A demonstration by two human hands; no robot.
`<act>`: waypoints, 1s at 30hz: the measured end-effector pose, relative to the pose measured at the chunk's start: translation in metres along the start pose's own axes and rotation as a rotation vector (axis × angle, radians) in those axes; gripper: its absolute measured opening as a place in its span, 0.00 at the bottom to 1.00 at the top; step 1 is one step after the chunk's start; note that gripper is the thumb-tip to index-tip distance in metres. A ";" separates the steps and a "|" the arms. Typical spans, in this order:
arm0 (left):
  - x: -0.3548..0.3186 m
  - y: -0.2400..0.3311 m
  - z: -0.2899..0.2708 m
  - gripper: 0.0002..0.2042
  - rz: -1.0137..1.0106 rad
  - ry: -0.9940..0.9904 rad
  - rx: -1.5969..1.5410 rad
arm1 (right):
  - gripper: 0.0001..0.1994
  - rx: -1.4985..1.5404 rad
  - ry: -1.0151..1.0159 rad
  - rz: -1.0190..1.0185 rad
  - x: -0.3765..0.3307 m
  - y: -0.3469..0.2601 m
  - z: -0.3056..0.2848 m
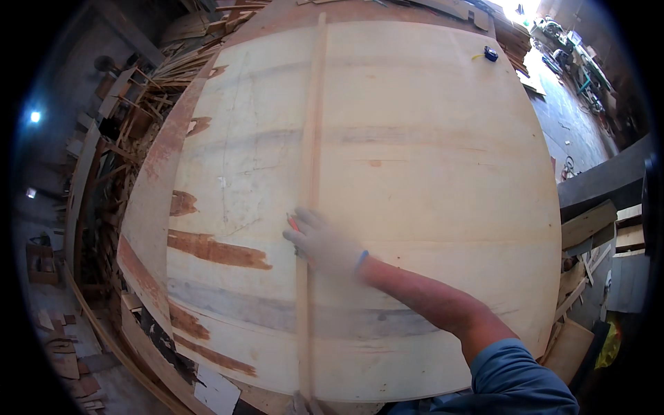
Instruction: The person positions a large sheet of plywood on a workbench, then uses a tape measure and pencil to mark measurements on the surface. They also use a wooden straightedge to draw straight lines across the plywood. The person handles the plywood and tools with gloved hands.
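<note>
From my distant seat I am seeing the sheet [443, 187] spreading beneath and all around the fingers of the right hand [328, 242]; being so broad, it is probably weighing a lot and flexing a little, and with torn patches [221, 250] splintering to the left of those fingers, I am favouring its sound right edge for a two-handed hold. The strip [310, 138] is running under them, away ahead and back to the left hand [304, 405]; it is looking light and slim, likely bending sideways and slipping easily, so I am preferring flat pressure at two spread points. A box [43, 278] is sitting well left of the right fingers, its contents staying too dim to make out. Those gloved fingers are clasping a pencil while lying over the strip; the left ones are showing at its near end, but I am not managing to tell whether they are gripping. The tape [490, 54] is resting far ahead and right of the right fingers. The red pencil [294, 223] is jutting from their tips, probably light, stiff and brittle-pointed, its barrel offering the best grip.
</note>
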State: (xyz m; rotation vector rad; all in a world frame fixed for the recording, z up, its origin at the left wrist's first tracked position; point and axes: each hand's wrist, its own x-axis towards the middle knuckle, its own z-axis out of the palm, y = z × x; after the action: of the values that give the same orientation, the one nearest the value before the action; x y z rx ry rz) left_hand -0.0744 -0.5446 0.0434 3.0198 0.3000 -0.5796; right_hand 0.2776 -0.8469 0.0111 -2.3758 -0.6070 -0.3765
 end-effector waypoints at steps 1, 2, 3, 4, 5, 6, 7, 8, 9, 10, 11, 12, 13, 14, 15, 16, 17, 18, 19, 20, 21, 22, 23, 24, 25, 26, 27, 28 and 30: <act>0.000 -0.001 0.003 0.25 0.003 0.015 -0.001 | 0.21 0.004 -0.002 0.003 0.001 -0.002 -0.004; 0.001 -0.003 0.005 0.25 0.004 0.031 -0.005 | 0.21 0.008 -0.004 0.006 0.001 -0.003 -0.005; -0.001 -0.003 0.008 0.25 0.008 0.041 -0.003 | 0.21 0.001 -0.006 0.000 0.000 -0.003 -0.005; -0.001 -0.005 0.010 0.25 0.010 0.054 0.000 | 0.21 -0.007 -0.007 -0.007 0.001 -0.004 -0.005; -0.002 -0.006 0.011 0.25 0.015 0.064 0.003 | 0.21 -0.015 -0.008 -0.013 0.001 -0.004 -0.005; -0.002 -0.007 0.013 0.25 0.019 0.076 0.005 | 0.21 -0.009 -0.018 -0.010 0.001 -0.004 -0.007; -0.003 -0.007 0.015 0.25 0.021 0.090 0.006 | 0.21 -0.003 -0.028 -0.007 0.001 -0.005 -0.009; -0.003 -0.009 0.017 0.25 0.027 0.104 0.011 | 0.21 0.005 -0.037 -0.002 0.001 -0.006 -0.011; -0.004 -0.010 0.020 0.25 0.032 0.119 0.017 | 0.22 -0.004 -0.033 -0.010 0.000 -0.006 -0.010; -0.005 -0.011 0.022 0.25 0.041 0.133 0.022 | 0.22 -0.013 -0.029 -0.017 0.000 -0.004 -0.009; -0.005 -0.013 0.024 0.25 0.050 0.149 0.031 | 0.22 -0.023 -0.025 -0.025 -0.001 -0.004 -0.008; -0.006 -0.016 0.028 0.25 0.059 0.168 0.043 | 0.22 -0.026 -0.019 -0.022 -0.002 -0.004 -0.007; -0.006 -0.016 0.030 0.25 0.061 0.184 0.046 | 0.21 -0.027 -0.015 -0.019 -0.002 -0.002 -0.005; -0.005 -0.016 0.032 0.25 0.075 0.217 0.073 | 0.21 -0.028 -0.012 -0.016 -0.001 -0.001 -0.004; -0.006 -0.017 0.031 0.25 0.066 0.193 0.052 | 0.20 -0.013 -0.011 -0.001 -0.001 -0.001 -0.004; -0.007 -0.016 0.030 0.25 0.061 0.183 0.041 | 0.20 0.000 -0.008 0.012 0.000 -0.003 -0.005; -0.005 -0.013 0.028 0.25 0.052 0.173 0.029 | 0.20 0.013 -0.005 0.025 0.000 -0.004 -0.006; -0.004 -0.013 0.027 0.25 0.045 0.164 0.024 | 0.20 0.013 0.003 0.023 0.000 -0.004 -0.004; -0.003 -0.011 0.027 0.24 0.042 0.159 0.017 | 0.19 0.013 0.010 0.021 -0.001 -0.002 -0.001; -0.003 -0.011 0.026 0.24 0.042 0.155 0.012 | 0.19 0.012 0.018 0.020 -0.001 -0.002 -0.001; -0.003 -0.011 0.026 0.24 0.042 0.151 0.009 | 0.19 0.007 0.019 0.018 -0.001 -0.002 -0.001; -0.002 -0.010 0.025 0.24 0.041 0.150 0.004 | 0.19 0.002 0.019 0.015 -0.001 -0.002 -0.002; -0.003 -0.010 0.025 0.24 0.042 0.147 0.002 | 0.20 -0.003 0.018 0.011 -0.001 -0.002 -0.003; -0.002 -0.010 0.024 0.24 0.038 0.144 -0.003 | 0.19 0.000 0.016 0.009 -0.001 -0.002 -0.003; -0.004 -0.011 0.025 0.24 0.037 0.141 0.001 | 0.19 0.003 0.013 0.008 0.000 -0.002 -0.003; -0.003 -0.010 0.025 0.24 0.036 0.140 -0.010 | 0.19 0.006 0.011 0.007 0.000 -0.002 -0.002; -0.003 -0.010 0.025 0.24 0.037 0.138 -0.009 | 0.19 0.006 0.014 0.002 -0.001 -0.001 -0.001; -0.003 -0.011 0.024 0.24 0.038 0.137 -0.010 | 0.19 0.007 0.018 -0.002 -0.001 0.000 0.001; -0.001 -0.010 0.024 0.24 0.038 0.138 -0.018 | 0.19 0.008 0.025 -0.007 -0.002 0.002 0.004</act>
State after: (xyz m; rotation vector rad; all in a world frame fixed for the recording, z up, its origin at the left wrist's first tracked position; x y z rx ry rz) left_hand -0.0862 -0.5372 0.0214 3.0467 0.2516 -0.3650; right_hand 0.2774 -0.8463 0.0059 -2.3584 -0.6049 -0.4051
